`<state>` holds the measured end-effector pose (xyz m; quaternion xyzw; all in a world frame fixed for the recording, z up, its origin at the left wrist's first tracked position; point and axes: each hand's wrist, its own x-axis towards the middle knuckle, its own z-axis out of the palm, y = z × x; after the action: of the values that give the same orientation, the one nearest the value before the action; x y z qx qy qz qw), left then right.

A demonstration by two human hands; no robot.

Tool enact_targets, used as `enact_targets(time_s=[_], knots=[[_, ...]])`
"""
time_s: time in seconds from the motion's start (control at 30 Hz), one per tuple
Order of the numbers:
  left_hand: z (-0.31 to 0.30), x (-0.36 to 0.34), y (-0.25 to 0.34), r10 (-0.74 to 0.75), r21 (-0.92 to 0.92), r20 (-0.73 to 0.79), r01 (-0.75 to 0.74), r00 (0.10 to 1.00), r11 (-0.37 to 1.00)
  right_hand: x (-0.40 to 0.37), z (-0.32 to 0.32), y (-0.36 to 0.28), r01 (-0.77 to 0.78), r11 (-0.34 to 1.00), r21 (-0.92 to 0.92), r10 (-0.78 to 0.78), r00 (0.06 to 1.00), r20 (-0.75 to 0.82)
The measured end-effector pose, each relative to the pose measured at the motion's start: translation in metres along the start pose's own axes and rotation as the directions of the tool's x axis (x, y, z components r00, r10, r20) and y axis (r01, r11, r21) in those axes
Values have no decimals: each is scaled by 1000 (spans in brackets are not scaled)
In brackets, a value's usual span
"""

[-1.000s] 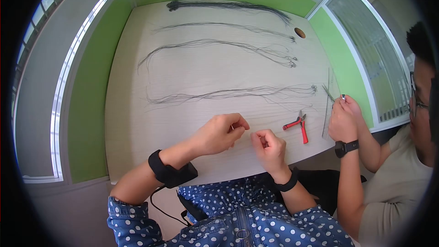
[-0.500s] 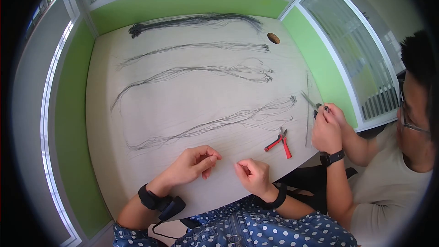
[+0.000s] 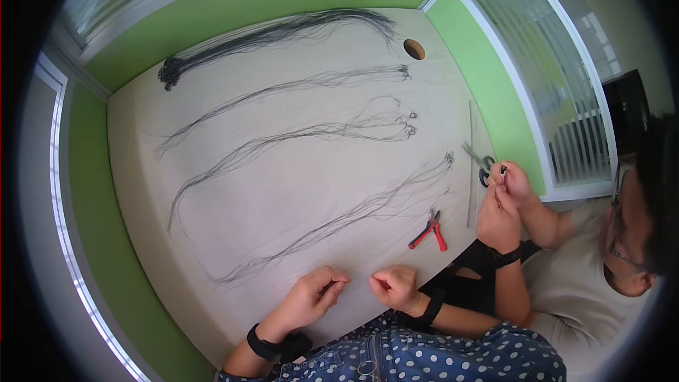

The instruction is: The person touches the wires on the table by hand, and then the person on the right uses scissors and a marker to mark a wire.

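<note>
My left hand (image 3: 315,298) is closed at the table's near edge, thumb and index finger pinched together. Facing it across a small gap, my right hand (image 3: 397,288) is closed in a pinch as well. Whatever sits between the fingertips is too fine to make out. The closest bundle of thin dark strands (image 3: 332,223) runs diagonally above my hands, with small knotted or looped ends at its right. Red-handled pliers (image 3: 428,232) lie with their handles spread, to the right of that bundle and above my right hand.
Two more thin strand bundles (image 3: 247,148) (image 3: 283,90) and a thick dark bundle (image 3: 269,39) lie farther back. A round hole (image 3: 414,49) pierces the table. At right, a co-worker's hands (image 3: 506,201) hold something small beside scissors (image 3: 479,159) and a long thin ruler-like strip (image 3: 472,170). Green partitions (image 3: 283,0) enclose the table.
The view has tilted, shifting the whole table in frame. My left fingers have drawn into a tighter pinch, and my two hands point at each other. The co-worker's hands have moved slightly.
</note>
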<state>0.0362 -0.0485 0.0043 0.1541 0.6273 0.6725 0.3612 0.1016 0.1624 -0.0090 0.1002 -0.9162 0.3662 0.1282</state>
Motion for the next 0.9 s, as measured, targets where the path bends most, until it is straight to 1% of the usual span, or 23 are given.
enact_targets(time_s=[0.13, 0.27, 0.33, 0.4, 0.43, 0.5, 0.6, 0.63, 0.7, 0.83, 0.9], knots=[[0, 1, -2, 35, 61, -9, -35, 999, 998, -1, -1, 0, -3, 1000, -4, 3, 1000, 11], [3, -1, 2, 47, 64, -24, -45, 999, 997, -3, -3, -1, -12, 1000, 24, 12, 1000, 6], [4, -1, 3, 29, 73, -30, -27, 999, 997, -2, -1, 1, -8, 999, 37, 8, 1000, -7], [5, -1, 5, 26, 73, -34, -24, 999, 997, 0, 0, 0, 24, 994, 104, -17, 998, -61], [5, -2, 4, 7, 69, -34, -5, 999, 998, -2, -1, 1, 36, 994, 103, -29, 998, -63], [6, -2, 2, 36, 75, -41, -33, 998, 997, -5, -1, 1, 13, 993, 114, -9, 999, -33], [7, -4, 1, -3, 60, -50, 6, 999, 998, -3, -1, -1, 39, 993, 112, -34, 998, -50], [9, -4, 1, 6, 65, -58, -3, 998, 998, -5, -1, -1, 52, 992, 113, -47, 998, -51], [10, -4, 3, 19, 51, -74, -15, 997, 999, -7, 1, 0, 8, 990, 141, 1, 998, -68], [10, -4, 3, 30, 57, -84, -26, 996, 998, -7, 2, -1, 45, 992, 122, -34, 995, -89], [10, -3, 2, 44, 54, -96, -39, 994, 998, -8, 2, -3, 35, 996, 80, -29, 996, -84]])
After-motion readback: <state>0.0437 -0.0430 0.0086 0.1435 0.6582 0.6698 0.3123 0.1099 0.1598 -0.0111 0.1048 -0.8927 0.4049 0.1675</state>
